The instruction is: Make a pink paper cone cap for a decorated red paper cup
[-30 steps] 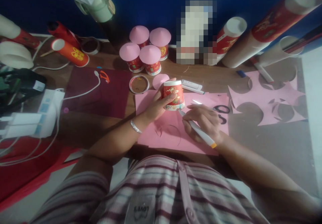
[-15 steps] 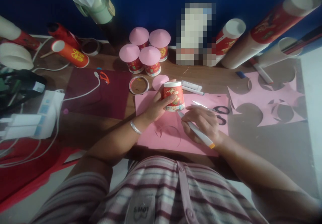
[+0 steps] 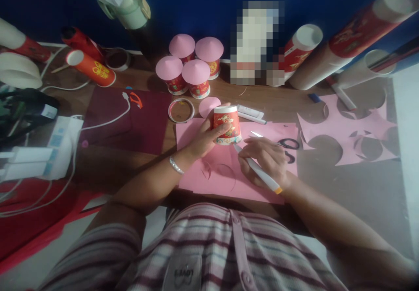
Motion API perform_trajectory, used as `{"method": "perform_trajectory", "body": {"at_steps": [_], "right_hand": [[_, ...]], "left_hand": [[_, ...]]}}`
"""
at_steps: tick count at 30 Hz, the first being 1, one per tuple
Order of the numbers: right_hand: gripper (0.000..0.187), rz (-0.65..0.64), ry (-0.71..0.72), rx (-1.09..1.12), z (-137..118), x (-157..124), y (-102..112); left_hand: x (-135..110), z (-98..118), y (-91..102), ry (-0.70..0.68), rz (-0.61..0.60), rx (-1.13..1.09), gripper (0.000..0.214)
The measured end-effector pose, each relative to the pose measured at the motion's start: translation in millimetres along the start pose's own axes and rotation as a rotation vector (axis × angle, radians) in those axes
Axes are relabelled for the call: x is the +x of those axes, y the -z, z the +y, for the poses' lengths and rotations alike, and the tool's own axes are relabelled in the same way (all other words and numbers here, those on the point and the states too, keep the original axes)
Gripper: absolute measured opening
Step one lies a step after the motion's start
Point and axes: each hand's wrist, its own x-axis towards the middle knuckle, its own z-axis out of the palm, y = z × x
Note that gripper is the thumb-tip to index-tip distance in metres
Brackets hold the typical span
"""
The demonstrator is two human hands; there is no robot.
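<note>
My left hand [image 3: 209,135] is closed around a red paper cup [image 3: 226,123] with a gold pattern, its thumb across the side. Coloured curls decorate the white band at the cup's lower edge. In my right hand [image 3: 263,160] is a white marker [image 3: 262,173] with a yellow-orange end, its tip pointing up beside that band; whether it touches the cup I cannot tell. Black-handled scissors [image 3: 289,144] lie beyond my right hand, partly hidden by it. Pink paper sheets [image 3: 196,179] lie under both hands, and a pink paper disc [image 3: 208,107] lies behind the cup.
Several red cups with pink cone tops [image 3: 195,72] stand at the back, near a tape roll [image 3: 181,110]. White markers [image 3: 250,114] lie behind the cup. Cut pink scraps [image 3: 322,127] are at right, tall tubes [image 3: 347,42] behind them. A power strip [image 3: 62,147] and cables occupy the left.
Almost nothing differs. My right hand and its marker have shifted very slightly to the right, while the cup stays in my left hand.
</note>
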Motion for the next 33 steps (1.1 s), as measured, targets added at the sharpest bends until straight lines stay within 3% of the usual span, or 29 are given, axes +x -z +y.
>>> {"method": "perform_trajectory", "body": {"at_steps": [25, 33], "right_hand": [[0.016, -0.063, -0.020, 0.022, -1.1, -0.3, 2.2], [0.016, -0.052, -0.016, 0.057, -2.4, 2.1, 6.8]], "left_hand": [[-0.2, -0.6, 1.3, 0.009, 0.009, 0.014, 0.053], [1.6, 4.7, -4.1, 0.028, 0.064, -0.067, 0.038]]}}
